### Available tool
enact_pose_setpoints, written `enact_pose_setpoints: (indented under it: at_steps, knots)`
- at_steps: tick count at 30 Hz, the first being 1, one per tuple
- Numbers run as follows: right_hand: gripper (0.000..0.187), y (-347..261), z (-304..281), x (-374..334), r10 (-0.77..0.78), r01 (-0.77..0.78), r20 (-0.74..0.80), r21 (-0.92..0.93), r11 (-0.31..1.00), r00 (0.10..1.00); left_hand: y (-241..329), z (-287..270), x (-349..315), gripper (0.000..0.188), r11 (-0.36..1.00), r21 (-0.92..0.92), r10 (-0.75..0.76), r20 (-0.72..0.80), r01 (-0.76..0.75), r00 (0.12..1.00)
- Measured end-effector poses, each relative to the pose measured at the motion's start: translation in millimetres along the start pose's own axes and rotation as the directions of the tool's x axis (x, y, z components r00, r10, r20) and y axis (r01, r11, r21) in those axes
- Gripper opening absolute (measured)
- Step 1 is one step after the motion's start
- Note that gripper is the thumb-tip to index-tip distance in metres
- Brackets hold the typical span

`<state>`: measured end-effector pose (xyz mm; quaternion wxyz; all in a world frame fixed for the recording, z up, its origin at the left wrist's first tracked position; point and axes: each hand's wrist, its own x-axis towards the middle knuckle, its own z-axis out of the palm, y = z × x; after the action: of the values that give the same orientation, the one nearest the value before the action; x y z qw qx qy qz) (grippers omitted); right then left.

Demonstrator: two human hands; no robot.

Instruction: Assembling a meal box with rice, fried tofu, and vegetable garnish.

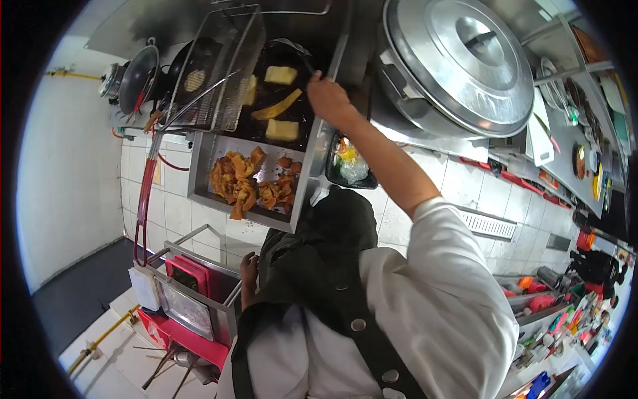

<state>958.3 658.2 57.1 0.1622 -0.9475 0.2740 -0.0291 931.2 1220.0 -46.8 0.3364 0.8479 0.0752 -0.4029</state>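
My right hand [327, 98] is closed around the handle of a long metal cooking utensil [302, 53], its head reaching over the dark oil of the fryer [335, 66]. The exact shape of that head is hard to make out. In the oil float pale yellow blocks [282, 130] and a long golden strip [278, 106]. On the fryer's near metal ledge lie crisp brown fried pieces [234, 176]. My left hand [249, 269] hangs low at my side, fingers loosely apart and nothing visible in it, close to a metal trolley [229, 312].
Wire fry baskets [229, 86] with a red-handled one [149, 166] stand left of the oil. A large lidded pot [458, 60] is at the right. Below it sits a black bin [339, 176] with plastic scraps. Woks [139, 76] line the far left.
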Motion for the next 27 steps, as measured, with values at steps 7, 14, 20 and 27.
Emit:
enact_pose_setpoints:
  at_steps: [7,14,20,27]
  knots:
    - [0.054,-41.2,32.3,36.9,0.106,-0.106,0.015,0.264,0.959,0.994,-96.6,-44.1,27.0,0.036,0.981,-0.018,0.195,0.019,-0.194,0.981]
    - [0.038,-37.9,64.7,96.0,0.056,-0.072,0.063,0.307,0.949,0.996,-11.3,-37.3,-4.0,0.031,0.978,0.195,0.050,0.102,-0.070,0.994]
    - [0.020,-41.0,7.5,92.8,-0.102,-0.148,0.354,0.612,0.777,0.930,-89.3,-61.2,-13.2,0.033,0.935,0.313,0.161,0.050,-0.169,0.986]
    - [0.014,23.7,13.9,100.6,-0.119,-0.239,0.478,0.621,0.746,0.870,-44.0,-37.1,3.6,0.036,0.970,0.219,0.084,0.093,-0.102,0.992]
